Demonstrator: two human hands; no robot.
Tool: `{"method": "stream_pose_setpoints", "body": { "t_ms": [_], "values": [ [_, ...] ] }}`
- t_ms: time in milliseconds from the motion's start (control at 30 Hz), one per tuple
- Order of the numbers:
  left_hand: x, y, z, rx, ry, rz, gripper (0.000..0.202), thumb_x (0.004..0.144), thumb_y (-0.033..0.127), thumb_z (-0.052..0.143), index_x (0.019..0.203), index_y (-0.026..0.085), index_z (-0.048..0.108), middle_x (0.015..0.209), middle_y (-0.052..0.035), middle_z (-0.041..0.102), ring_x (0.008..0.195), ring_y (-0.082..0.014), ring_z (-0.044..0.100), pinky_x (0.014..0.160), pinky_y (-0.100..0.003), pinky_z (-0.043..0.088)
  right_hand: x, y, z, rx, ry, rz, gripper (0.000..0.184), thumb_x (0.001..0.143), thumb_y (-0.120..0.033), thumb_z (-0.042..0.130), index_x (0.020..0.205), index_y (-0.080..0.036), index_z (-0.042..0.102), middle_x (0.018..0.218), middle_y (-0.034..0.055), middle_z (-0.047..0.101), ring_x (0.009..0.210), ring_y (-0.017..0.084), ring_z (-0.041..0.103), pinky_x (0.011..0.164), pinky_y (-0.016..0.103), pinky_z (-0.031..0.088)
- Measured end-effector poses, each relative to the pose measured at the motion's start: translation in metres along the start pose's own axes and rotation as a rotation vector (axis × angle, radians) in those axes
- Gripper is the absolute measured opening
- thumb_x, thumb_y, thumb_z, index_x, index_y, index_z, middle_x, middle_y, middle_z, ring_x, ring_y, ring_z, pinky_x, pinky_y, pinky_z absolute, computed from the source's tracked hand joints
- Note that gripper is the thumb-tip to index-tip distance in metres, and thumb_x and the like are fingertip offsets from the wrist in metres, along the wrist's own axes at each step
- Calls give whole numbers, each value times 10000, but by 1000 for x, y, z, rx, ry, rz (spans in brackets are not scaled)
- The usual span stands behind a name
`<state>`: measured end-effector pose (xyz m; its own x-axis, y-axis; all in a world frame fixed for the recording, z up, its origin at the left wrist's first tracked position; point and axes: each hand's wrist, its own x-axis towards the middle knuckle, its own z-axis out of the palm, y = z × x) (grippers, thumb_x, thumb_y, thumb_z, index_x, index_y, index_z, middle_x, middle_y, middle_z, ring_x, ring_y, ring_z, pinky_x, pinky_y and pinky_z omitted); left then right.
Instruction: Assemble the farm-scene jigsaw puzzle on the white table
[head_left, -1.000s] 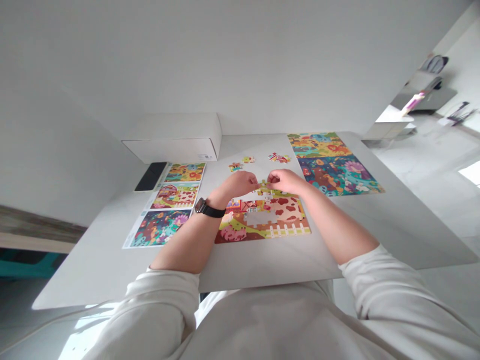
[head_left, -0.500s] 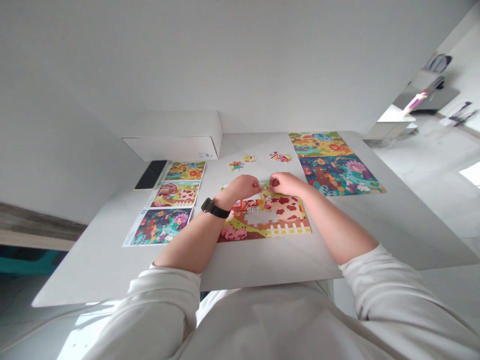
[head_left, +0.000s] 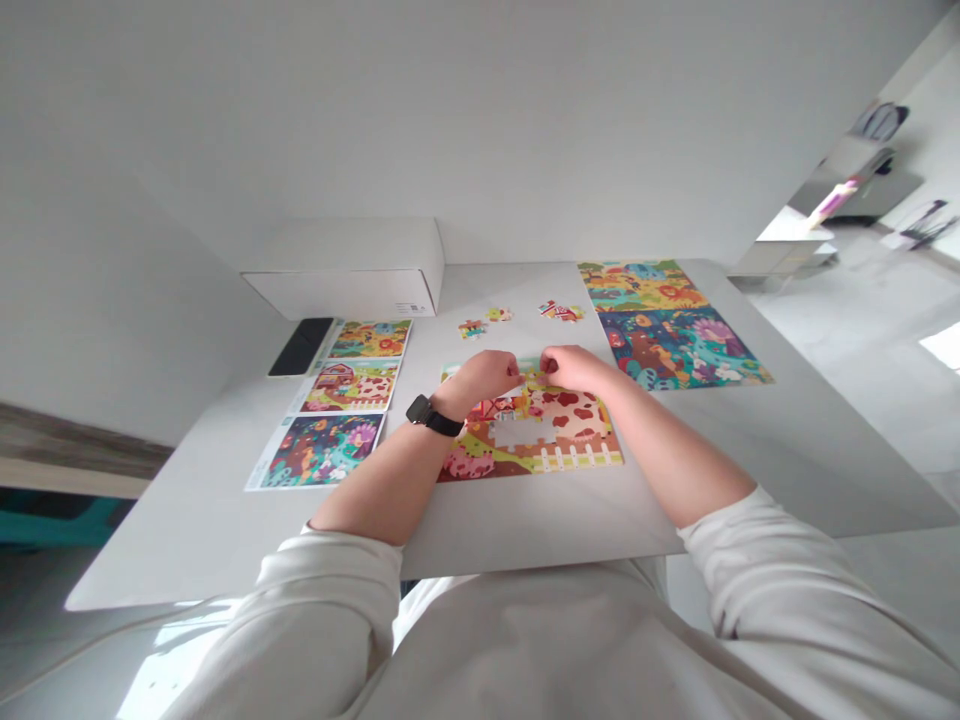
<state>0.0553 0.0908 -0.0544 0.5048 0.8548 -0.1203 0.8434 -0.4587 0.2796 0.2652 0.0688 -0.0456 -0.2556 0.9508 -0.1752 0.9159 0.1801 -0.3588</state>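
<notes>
A farm jigsaw puzzle [head_left: 574,410], with a cow, pigs and a white fence, lies partly assembled on the table. Bare table shows through a gap in its lower middle. Over its top part, my left hand [head_left: 491,374] is closed, fingertips pinched, with a dark watch on the wrist. Facing it from close by on the right, my right hand [head_left: 570,366] is closed in a pinch too. A small yellow-green puzzle piece [head_left: 533,379] shows between the fingertips of both hands, at the puzzle's upper edge. The fingers partly hide it.
Loose puzzle pieces [head_left: 472,328] lie behind the puzzle, with more loose pieces [head_left: 560,311] to their right. Two finished-looking pictures [head_left: 679,345] lie at right. At left are a reference sheet [head_left: 349,386], a phone [head_left: 301,346] and a white box [head_left: 337,292] against the wall.
Both hands stay almost in place at the puzzle's top, with small finger movements. The red barn part beside my left hand looks slightly shifted upward. The view has moved slightly.
</notes>
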Motion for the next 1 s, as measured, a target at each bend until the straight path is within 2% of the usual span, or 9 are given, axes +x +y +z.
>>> {"method": "stream_pose_setpoints", "body": {
  "t_ms": [200,467,633,833,1000],
  "values": [
    [-3,-7,-3,-43,82,-21,305,876,456,720,1066,221,762,1010,-78,797,900,-246,714,728,-305,475,0,0,3,-19,-18,13,218,869,-296,794,1065,-213,747,1029,61,798,829,187,682,666,266,420],
    [-9,0,-8,-24,37,-23,396,855,450,763,1167,210,726,1025,-93,790,889,-251,714,725,-303,473,3,4,5,-46,-23,41,349,849,-382,818,1140,-220,713,1004,56,784,778,185,655,615,272,379],
    [-11,3,-8,-62,13,90,523,842,374,782,1338,245,680,1008,-61,797,895,-235,723,758,-290,488,2,2,2,-59,-49,84,334,853,-396,807,1119,-215,716,1015,65,788,769,188,657,606,276,376],
    [-9,3,-5,4,4,209,422,886,339,748,1306,298,758,1149,-67,781,1065,-246,710,926,-303,513,1,0,0,-68,-76,129,306,837,-394,823,1070,-213,745,988,80,795,774,209,678,616,290,400],
    [-7,0,-2,27,-8,210,410,916,391,716,1314,313,777,1142,-88,764,1035,-252,714,923,-314,523,3,2,0,-63,-89,132,288,822,-393,831,1043,-218,775,966,87,797,777,222,690,641,300,429]
  ]
}}
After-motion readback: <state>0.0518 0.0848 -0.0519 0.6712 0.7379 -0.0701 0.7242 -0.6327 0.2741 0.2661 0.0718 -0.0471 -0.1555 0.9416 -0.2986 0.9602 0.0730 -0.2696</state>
